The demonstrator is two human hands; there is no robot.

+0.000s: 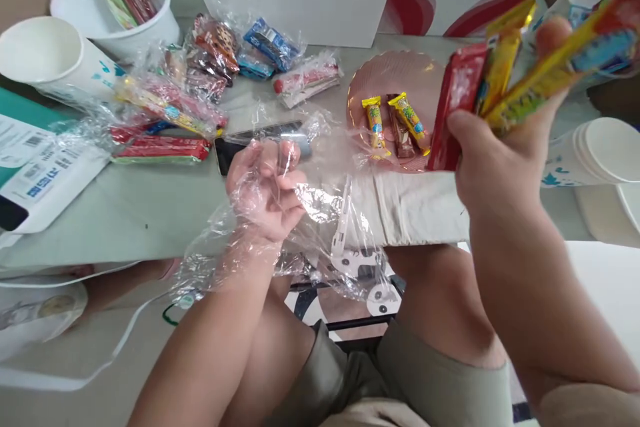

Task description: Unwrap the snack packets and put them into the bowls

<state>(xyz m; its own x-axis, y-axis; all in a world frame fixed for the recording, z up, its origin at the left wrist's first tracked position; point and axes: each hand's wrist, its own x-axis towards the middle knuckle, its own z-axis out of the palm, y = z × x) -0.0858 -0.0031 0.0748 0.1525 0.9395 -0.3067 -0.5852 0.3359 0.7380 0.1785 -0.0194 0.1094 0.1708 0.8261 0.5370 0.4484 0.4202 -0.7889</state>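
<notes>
Pink plate (400,70) at table edge. Right hand (500,160) just right of plate and nearer it than left, fingers clamped round snack bars (500,67), long axes fanning up-right away from plate. Left hand (265,187) left of plate, half curled inside clear film (320,213), grip unclear. Small candies (395,123) on plate

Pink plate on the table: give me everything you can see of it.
The pink plate is round with a scalloped rim and a glossy sheen; material unclear. It lies flat on the table near its front edge. Three small wrapped bars lie in it: two yellow, one brown between. A red packet in the right hand hides its right rim.
</notes>
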